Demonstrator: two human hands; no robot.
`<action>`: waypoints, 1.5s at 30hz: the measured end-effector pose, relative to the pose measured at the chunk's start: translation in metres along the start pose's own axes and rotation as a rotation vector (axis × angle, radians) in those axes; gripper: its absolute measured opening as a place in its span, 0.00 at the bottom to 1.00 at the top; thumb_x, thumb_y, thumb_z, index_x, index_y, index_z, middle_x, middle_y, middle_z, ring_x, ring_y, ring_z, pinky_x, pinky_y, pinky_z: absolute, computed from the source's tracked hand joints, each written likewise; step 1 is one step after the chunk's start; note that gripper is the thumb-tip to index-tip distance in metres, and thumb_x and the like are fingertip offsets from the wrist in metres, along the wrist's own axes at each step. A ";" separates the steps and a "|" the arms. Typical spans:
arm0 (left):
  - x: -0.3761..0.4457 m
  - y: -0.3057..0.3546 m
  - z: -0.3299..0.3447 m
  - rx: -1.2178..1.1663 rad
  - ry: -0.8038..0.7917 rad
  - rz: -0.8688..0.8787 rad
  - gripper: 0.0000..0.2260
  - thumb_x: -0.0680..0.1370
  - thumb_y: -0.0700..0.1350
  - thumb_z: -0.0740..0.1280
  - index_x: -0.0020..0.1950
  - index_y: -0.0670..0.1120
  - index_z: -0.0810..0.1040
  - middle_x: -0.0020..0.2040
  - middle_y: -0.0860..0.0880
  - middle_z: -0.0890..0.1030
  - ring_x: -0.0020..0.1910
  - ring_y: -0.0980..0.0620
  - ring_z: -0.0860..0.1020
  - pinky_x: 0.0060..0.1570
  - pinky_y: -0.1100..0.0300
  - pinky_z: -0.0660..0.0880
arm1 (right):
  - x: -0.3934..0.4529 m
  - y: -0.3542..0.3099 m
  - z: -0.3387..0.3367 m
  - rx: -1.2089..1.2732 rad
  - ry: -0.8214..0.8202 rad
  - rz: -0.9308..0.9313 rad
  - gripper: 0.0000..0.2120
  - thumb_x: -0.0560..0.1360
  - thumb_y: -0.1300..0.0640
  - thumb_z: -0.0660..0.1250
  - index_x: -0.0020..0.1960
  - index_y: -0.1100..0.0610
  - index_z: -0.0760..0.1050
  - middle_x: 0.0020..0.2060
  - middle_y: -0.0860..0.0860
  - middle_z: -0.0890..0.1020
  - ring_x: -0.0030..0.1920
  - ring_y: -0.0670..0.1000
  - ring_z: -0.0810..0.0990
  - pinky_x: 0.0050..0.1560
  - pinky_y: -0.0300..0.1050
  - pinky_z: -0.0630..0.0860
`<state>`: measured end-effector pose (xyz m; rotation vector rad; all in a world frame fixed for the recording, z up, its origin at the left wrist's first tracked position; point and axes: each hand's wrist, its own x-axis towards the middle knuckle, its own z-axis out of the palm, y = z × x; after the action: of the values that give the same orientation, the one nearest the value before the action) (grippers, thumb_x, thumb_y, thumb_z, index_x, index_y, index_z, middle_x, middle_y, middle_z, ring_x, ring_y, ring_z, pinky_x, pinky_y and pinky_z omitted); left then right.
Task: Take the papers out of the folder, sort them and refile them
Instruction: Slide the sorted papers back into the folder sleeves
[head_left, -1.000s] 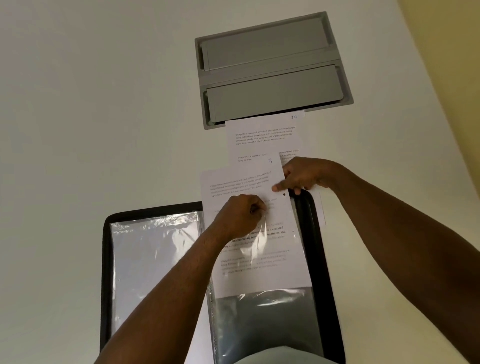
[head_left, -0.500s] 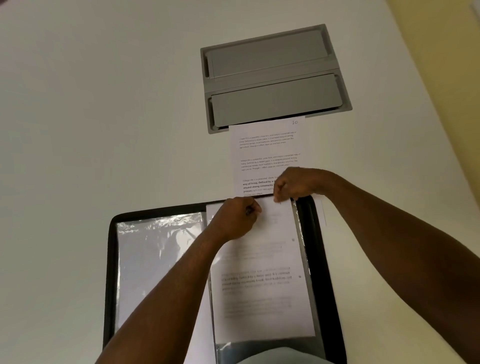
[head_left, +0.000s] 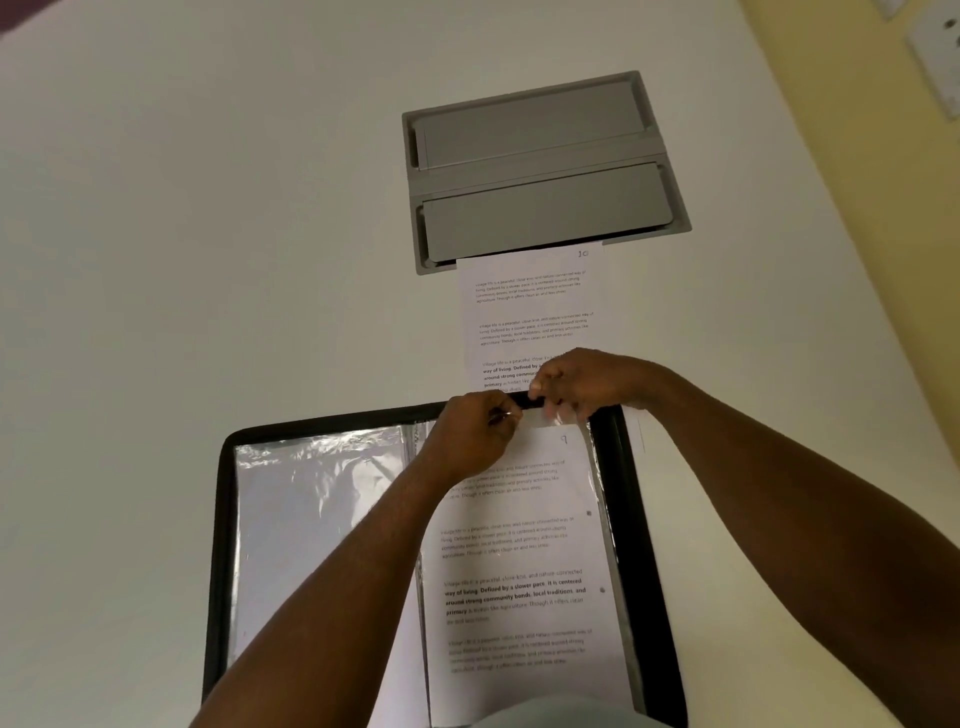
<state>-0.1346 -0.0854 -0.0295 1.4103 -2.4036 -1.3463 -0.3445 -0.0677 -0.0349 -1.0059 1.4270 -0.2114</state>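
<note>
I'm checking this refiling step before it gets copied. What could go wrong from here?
1. Both hands, left and right, pinch the thin sleeve at its top opening; pulling apart could tear or crease it.
2. Sheet 9 may catch or sit crooked if the plastic bunches there.
3. The right hand lies over the loose sheet 10; drawing back might drag it out of place.

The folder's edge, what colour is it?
Black, seen in the head view: the folder has a black border.

Both hands, left (head_left: 470, 434) and right (head_left: 579, 382), pinch the sleeve's top edge (head_left: 553, 418) over a page (head_left: 519, 571) in the open folder (head_left: 631, 519).
</note>
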 end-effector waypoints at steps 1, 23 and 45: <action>-0.002 -0.001 0.001 -0.020 0.036 -0.004 0.08 0.78 0.42 0.67 0.56 0.45 0.80 0.48 0.50 0.82 0.44 0.56 0.77 0.43 0.69 0.71 | -0.006 0.003 0.004 0.115 0.075 -0.021 0.13 0.78 0.50 0.67 0.58 0.56 0.77 0.49 0.53 0.83 0.45 0.52 0.81 0.47 0.47 0.80; -0.155 -0.044 0.019 -0.151 0.123 -0.161 0.24 0.78 0.53 0.66 0.73 0.50 0.66 0.71 0.51 0.70 0.63 0.52 0.74 0.56 0.61 0.73 | -0.101 0.036 0.135 0.614 0.223 0.072 0.11 0.80 0.53 0.64 0.59 0.56 0.78 0.52 0.54 0.85 0.53 0.55 0.83 0.58 0.55 0.78; -0.235 -0.077 -0.082 -0.756 0.182 -0.331 0.12 0.79 0.38 0.60 0.58 0.49 0.78 0.52 0.44 0.83 0.51 0.43 0.81 0.48 0.49 0.80 | -0.079 -0.106 0.284 0.795 0.056 -0.206 0.21 0.80 0.41 0.58 0.58 0.56 0.77 0.67 0.52 0.74 0.69 0.49 0.70 0.69 0.51 0.69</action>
<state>0.0905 0.0161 0.0522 1.6048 -1.3323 -1.8160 -0.0648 0.0486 0.0449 -0.4789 1.1241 -0.8865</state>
